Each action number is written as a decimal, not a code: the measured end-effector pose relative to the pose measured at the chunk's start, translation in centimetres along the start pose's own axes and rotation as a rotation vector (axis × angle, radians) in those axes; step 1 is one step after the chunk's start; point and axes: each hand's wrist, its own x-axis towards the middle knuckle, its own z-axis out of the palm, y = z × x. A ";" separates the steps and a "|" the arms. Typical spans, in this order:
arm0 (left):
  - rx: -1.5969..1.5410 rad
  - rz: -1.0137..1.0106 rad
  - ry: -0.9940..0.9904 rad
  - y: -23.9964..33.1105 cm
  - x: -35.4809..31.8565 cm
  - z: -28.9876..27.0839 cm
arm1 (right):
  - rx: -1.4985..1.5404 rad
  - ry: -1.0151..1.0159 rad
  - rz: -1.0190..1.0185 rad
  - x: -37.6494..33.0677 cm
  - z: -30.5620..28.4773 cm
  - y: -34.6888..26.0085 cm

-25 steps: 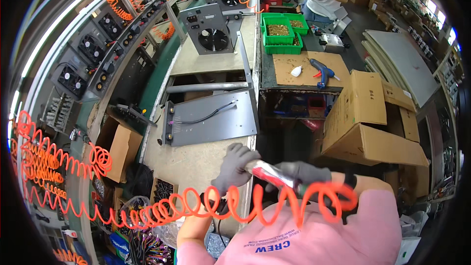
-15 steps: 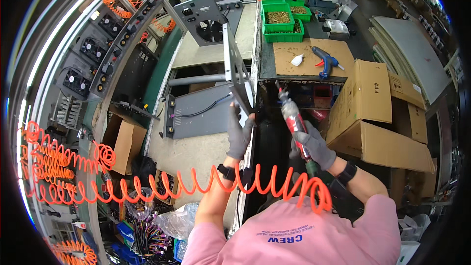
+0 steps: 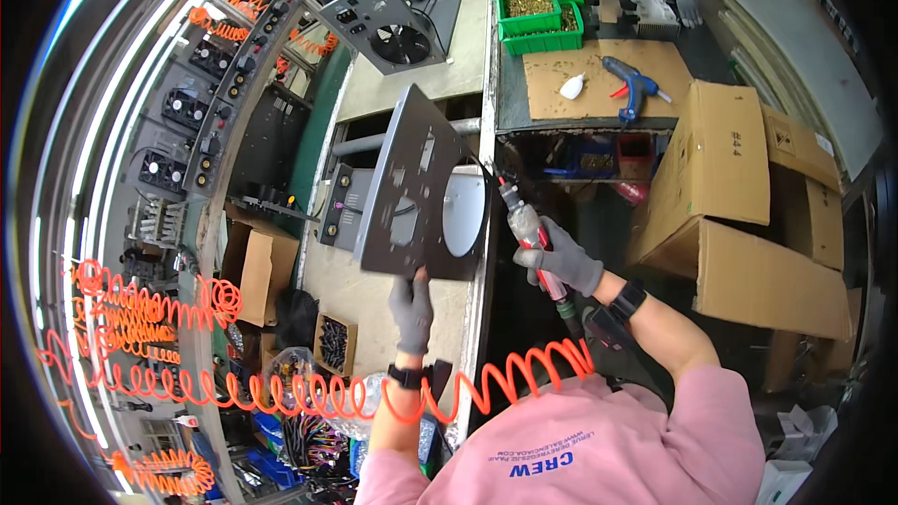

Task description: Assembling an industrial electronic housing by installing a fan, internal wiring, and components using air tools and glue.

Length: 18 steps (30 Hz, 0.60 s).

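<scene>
Your left hand [image 3: 411,320] has its fingers [image 3: 401,294] closed on the near edge of the dark panel [image 3: 430,215], which stands tilted just beyond them, its cutouts and one large round hole in view; whether it touches the counter [image 3: 456,318] you cannot tell from here. Your right hand [image 3: 571,262] is wrapped around the red and silver driver [image 3: 526,224]; its tip points away from you, ahead of those fingers and just beside the panel's right edge, though contact is unclear. Beyond your left fingers, partly behind the panel, lies a grey base [image 3: 360,185]; farther that way stands a fan unit [image 3: 402,44]. Left of and nearer than those fingers sits a box of black parts [image 3: 335,346]; an orange hose [image 3: 586,360] coils across, nearer you than both hands. Well beyond your right fingers are a blue glue gun [image 3: 631,89], a white bottle [image 3: 572,87] and green bins [image 3: 541,42]; to their right gapes a carton [image 3: 730,159].
</scene>
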 end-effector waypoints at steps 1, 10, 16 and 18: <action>-0.041 -0.060 0.023 -0.7 -0.9 -1.7 | 0.042 -0.042 0.053 0.2 0.3 1.1; -0.155 -0.090 -0.086 -2.0 -3.1 -11.4 | -0.226 -0.042 0.172 0.5 3.9 5.1; -0.112 -0.130 -0.212 -3.4 -2.7 -12.5 | -0.249 -0.041 0.168 0.2 5.3 6.0; -0.106 -0.116 -0.251 -3.3 -2.5 -12.7 | -0.242 -0.035 0.153 0.3 5.5 6.1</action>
